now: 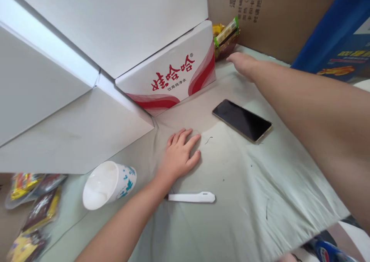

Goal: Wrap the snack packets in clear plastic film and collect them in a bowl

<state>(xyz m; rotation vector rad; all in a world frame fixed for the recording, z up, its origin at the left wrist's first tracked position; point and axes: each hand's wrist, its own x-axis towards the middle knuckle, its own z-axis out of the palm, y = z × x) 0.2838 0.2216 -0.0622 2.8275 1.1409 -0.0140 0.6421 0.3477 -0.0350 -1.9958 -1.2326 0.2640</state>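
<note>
My left hand (182, 154) lies flat on the pale green cloth (231, 219) with its fingers spread, holding nothing. Just below it is a white-handled knife (192, 197), whose other end disappears under my left forearm. A white paper cup (110, 185) with blue-green leaf prints stands tilted in view to the left of that forearm. My right hand (243, 64) reaches to the back, beside a small basket (228, 48) of wrapped snacks; its fingers are mostly hidden, so its grip is unclear. A black-screened phone (242, 120) lies below my right hand.
A white carton (173, 73) with red lettering stands at the back, joined by large white panels (72, 138) at left. Behind are a brown cardboard box (271, 19) and a blue package (323, 42). Packaged snacks (40, 212) lie at lower left.
</note>
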